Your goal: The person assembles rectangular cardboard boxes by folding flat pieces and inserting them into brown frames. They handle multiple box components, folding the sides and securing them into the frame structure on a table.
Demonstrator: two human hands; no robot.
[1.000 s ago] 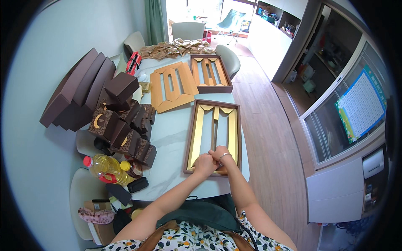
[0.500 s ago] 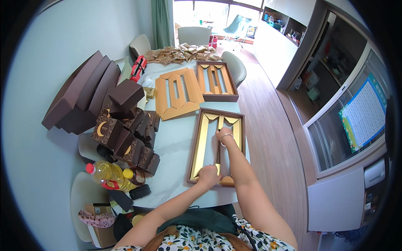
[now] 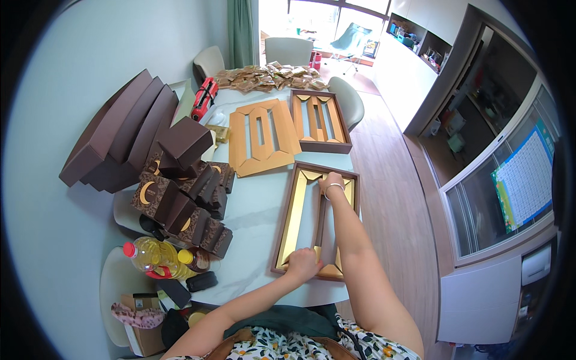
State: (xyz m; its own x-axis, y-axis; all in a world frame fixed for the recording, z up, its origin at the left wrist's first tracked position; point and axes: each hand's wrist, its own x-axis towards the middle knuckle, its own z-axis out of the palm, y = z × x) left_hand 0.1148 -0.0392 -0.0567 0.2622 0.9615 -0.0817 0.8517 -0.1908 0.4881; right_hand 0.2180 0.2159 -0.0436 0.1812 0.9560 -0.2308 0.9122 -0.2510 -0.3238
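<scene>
A shallow brown box tray (image 3: 283, 231) lies on the table in front of me, with a gold cardboard insert (image 3: 296, 219) of folded strips and long slots inside it. My right hand (image 3: 332, 182) is closed at the far end of the insert, close to the far rim, with its fingertips partly hidden. At the near end, my left hand (image 3: 303, 264) is curled over the insert beside the near rim, its thumb toward the right. A brown strip (image 3: 323, 222) runs lengthwise between the two hands.
A second brown tray (image 3: 348, 141) with an insert stands farther off, beside a flat cardboard insert (image 3: 246, 162). Small packets (image 3: 270, 78) heap at the far end. Brown boxes (image 3: 183, 144), stacked lids (image 3: 114, 126) and an oil bottle (image 3: 153, 255) crowd the left.
My right hand has moved farther along the insert to the tray's far end. My left hand stays at the near end. The whole view has shifted slightly.
</scene>
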